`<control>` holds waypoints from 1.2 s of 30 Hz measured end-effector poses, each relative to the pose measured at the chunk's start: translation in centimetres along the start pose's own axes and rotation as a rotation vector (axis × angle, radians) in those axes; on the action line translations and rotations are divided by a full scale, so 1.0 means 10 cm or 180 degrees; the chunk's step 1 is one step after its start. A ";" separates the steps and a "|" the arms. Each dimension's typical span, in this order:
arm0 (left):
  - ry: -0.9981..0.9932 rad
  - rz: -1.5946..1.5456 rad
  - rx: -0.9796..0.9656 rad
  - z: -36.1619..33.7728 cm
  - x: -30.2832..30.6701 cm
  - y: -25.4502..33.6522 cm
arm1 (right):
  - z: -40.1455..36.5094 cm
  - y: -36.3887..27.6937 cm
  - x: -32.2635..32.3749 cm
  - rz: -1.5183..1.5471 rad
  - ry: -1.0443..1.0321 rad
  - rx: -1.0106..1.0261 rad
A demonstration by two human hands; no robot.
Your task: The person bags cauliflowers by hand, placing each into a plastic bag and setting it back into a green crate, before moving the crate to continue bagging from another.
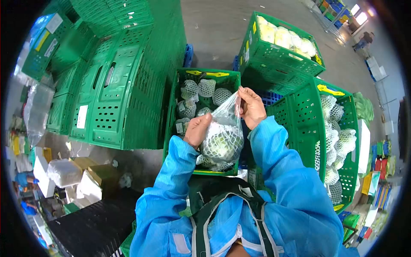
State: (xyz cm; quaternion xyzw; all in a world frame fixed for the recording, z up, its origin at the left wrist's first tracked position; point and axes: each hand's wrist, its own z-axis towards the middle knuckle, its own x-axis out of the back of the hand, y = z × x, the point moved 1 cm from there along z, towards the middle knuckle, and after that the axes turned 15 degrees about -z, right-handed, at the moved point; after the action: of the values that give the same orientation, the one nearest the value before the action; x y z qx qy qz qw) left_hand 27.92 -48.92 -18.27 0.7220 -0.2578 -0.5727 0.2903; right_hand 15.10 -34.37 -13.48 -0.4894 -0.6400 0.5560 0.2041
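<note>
A clear plastic bag (223, 112) is stretched between my two hands over a green crate (172, 124). Inside it sits a round, pale green vegetable in a white foam net (222, 143), perhaps a cabbage. My left hand (198, 129) is closed on the bag's left side, its fingertips partly hidden. Higher up, my right hand (251, 108) pinches the bag's gathered upper edge between thumb and fingers. Several more net-wrapped vegetables (206, 88) lie in the crate below, some of them covered by the bag and my hands.
On my left stand tall stacks of green crates (102, 94). To the right is another crate (352, 162) with netted vegetables (344, 141). Ahead on the right, a raised crate (278, 55) holds pale vegetables (284, 37). Cardboard boxes (105, 177) lie at lower left. A distant person (364, 40) stands far right.
</note>
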 end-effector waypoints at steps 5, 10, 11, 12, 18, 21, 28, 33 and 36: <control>0.0612 0.1248 -0.0819 -0.06 0.08 -0.05 | -0.09 0.35 0.11 0.0129 0.0284 0.0042; 0.0730 0.2390 -0.2563 -0.24 0.02 0.42 | -0.20 0.29 -0.06 -0.0046 -0.0038 0.0715; 0.0876 0.2235 -0.2699 -0.23 0.04 0.49 | -0.21 0.29 -0.10 -0.0026 -0.0231 0.0872; 0.0711 0.2359 -0.2792 -0.21 0.04 0.54 | -0.18 0.27 -0.04 -0.0064 -0.0574 0.0905; 0.0149 0.1435 -0.1598 0.03 -0.31 0.67 | -0.32 0.04 -0.36 -0.0010 -0.0679 0.0944; -0.0244 0.1679 -0.1536 0.08 -0.32 0.68 | -0.25 0.13 -0.34 -0.0680 -0.1333 0.1110; 0.0619 0.1058 -0.2014 0.15 0.12 0.79 | -0.55 0.62 -0.14 -0.3099 -0.1699 0.2542; 0.0583 0.1822 -0.2001 0.01 0.29 0.73 | -0.60 1.16 0.21 -0.2191 -0.1211 0.1274; 0.0107 0.2404 -0.2118 -0.02 0.10 0.61 | -0.63 1.23 0.30 -0.2431 -0.1874 0.0297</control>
State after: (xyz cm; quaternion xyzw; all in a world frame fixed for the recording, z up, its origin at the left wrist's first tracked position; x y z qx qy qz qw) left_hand 28.11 -53.88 -14.52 0.4557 -0.2998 -0.4672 0.6958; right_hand 23.79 -29.79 -23.65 -0.0317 -0.7789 0.5843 0.2255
